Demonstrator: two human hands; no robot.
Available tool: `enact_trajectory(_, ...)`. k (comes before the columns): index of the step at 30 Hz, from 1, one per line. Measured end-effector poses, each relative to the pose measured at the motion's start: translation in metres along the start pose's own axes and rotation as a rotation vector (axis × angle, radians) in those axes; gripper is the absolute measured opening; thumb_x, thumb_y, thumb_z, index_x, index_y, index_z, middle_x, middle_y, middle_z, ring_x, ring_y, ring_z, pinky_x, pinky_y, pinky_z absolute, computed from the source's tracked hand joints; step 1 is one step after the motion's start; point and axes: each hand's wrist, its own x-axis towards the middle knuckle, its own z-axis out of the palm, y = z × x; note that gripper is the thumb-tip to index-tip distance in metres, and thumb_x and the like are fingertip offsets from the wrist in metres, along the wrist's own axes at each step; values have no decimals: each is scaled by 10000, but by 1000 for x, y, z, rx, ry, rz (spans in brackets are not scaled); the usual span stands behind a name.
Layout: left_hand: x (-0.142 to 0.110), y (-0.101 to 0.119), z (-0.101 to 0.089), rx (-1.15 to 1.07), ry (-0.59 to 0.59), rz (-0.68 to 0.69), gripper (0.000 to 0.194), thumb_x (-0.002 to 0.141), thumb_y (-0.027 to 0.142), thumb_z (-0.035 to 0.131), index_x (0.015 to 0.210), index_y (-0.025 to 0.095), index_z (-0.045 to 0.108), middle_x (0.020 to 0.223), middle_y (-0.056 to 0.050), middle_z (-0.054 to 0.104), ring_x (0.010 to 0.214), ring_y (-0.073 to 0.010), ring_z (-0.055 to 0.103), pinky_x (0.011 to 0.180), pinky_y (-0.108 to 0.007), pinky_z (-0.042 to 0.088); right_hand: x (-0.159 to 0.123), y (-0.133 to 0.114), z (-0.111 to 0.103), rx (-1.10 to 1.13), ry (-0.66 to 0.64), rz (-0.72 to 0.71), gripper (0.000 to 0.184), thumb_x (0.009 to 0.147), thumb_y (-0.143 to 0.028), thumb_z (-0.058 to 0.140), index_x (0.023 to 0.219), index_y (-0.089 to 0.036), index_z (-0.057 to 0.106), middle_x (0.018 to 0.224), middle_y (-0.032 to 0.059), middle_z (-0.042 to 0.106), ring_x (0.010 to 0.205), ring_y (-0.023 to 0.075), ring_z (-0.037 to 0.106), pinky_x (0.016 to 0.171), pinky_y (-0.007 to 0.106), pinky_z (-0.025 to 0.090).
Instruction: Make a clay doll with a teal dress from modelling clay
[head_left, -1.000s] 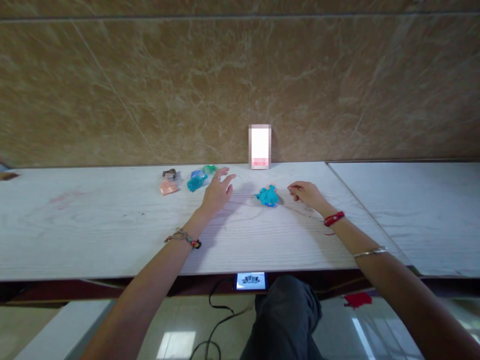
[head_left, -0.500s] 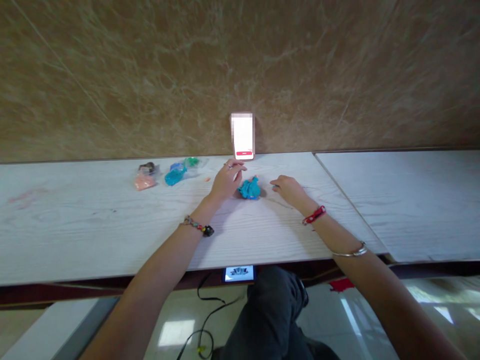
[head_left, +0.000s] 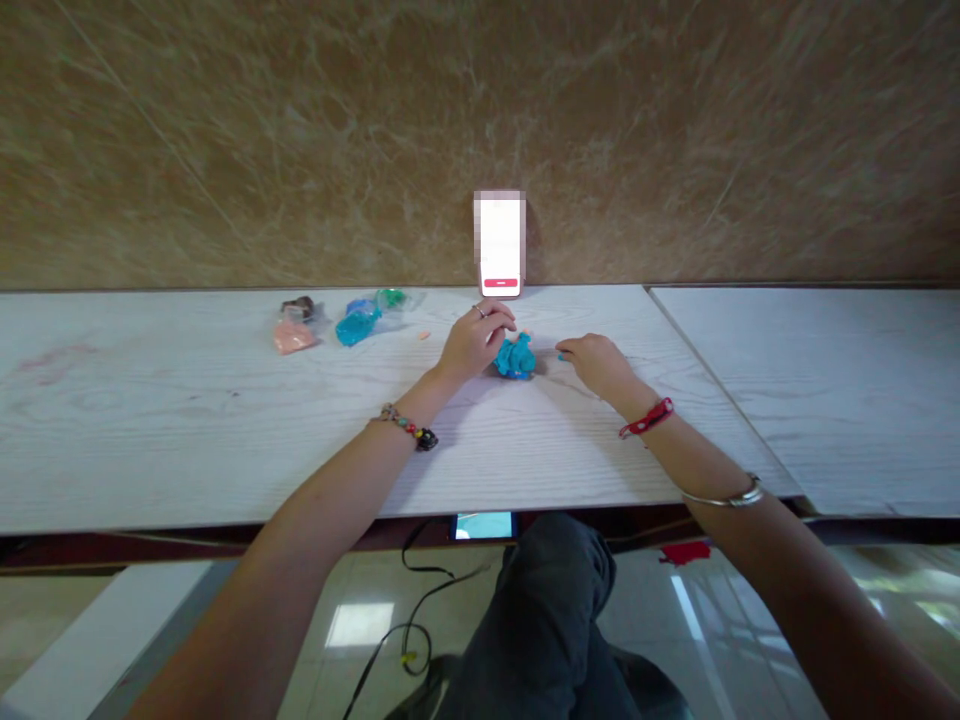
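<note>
Although the blue clay lump at frame centre already bears folded layers, a small blue bit is unattached, pinched in the right hand. Half-curled, the left hand adjoins the lump, its grip unclear; bagged clay lies centre-left.

Bare forearms, wrist jewellery and dark trousers.
The left hand wears a slim silver-toned ring, and its wrist a beaded bracelet with red, green and yellow beads and a chunky black piece; the right hand has a red band with pale spots at the wrist and, higher on the forearm, a thin, shiny silver bangle; creased dark grey trousers fill the lower centre of the frame.
</note>
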Motion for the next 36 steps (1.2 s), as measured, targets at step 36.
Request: enact_trajectory(36,2,4,1,-83,-61,-136,232,759,14,431,681,186,565,843,-26,608,831,-148,570,786,-308,459,-35,19,11,80,57,-40,394,918,-196,377,1272,-136,539,1350,135,515,1279,243,450,1019,487,363)
